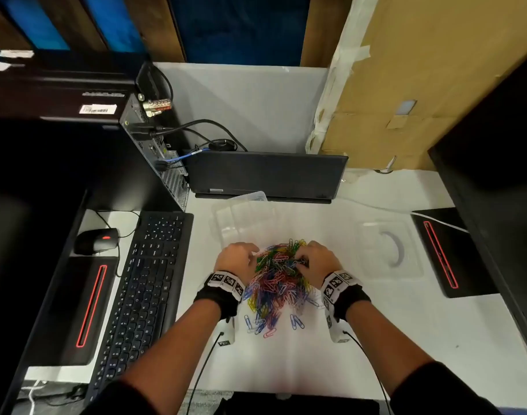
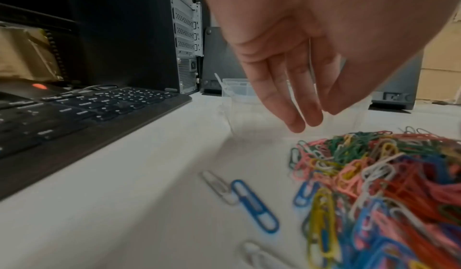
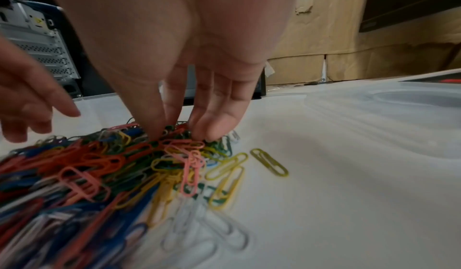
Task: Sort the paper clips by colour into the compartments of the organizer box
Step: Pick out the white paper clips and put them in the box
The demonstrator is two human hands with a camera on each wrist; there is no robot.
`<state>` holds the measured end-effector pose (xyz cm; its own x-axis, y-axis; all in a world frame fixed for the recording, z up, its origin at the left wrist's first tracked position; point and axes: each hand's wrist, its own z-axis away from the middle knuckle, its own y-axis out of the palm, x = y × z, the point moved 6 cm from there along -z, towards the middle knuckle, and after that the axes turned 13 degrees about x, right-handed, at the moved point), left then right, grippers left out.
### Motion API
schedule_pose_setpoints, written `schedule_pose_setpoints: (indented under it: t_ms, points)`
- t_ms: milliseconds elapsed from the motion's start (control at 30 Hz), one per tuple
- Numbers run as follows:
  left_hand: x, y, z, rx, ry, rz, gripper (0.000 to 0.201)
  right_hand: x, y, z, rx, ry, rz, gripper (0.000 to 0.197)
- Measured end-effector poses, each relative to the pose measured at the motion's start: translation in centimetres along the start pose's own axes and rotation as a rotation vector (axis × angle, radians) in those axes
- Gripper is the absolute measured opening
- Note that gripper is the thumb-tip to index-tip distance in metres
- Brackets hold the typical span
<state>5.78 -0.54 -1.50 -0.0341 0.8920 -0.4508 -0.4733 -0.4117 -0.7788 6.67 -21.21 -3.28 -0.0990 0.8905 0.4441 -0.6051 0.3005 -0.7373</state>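
A heap of mixed paper clips [image 1: 278, 280] in red, blue, green, yellow, pink and white lies on the white table. My left hand [image 1: 238, 256] hovers at the heap's left edge. Its fingers [image 2: 304, 123] are straight and hold nothing. My right hand [image 1: 313, 259] reaches into the heap's far right side. There the thumb and fingertips [image 3: 159, 131] dig in and pinch among green clips [image 3: 214, 147]. The clear organizer box [image 1: 241, 217] stands just beyond the heap and looks empty. It shows behind my left hand as clear walls [image 2: 239, 87].
A clear lid [image 1: 388, 250] lies right of the heap. A black keyboard [image 1: 145, 283] and mouse [image 1: 96, 241] sit to the left, with a computer tower [image 1: 154, 163] and a dark monitor base [image 1: 268, 178] behind. Loose clips [image 3: 269, 161] lie around the heap.
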Motion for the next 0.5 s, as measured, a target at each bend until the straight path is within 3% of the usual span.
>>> schedule_pose_setpoints:
  t_ms: [100,233,367,500]
  points:
    - [0.4,0.4,0.4,0.028,0.038,0.032,0.026,0.0,-0.7,0.5,-0.008,-0.011,-0.033,0.005]
    - [-1.4,1.7,0.7,0.028,0.128,0.065,0.033,0.2,-1.6,1.0,0.0,-0.021,-0.127,0.011]
    - [-3.0,2.8,-0.4,0.038,0.122,-0.072,0.031,-0.1,-1.8,1.3,-0.009,0.003,-0.152,0.01]
    - [-3.5,3.4,-1.2,0.076,0.106,-0.094,0.029,-1.7,-1.7,1.4,-0.064,0.057,-0.355,0.014]
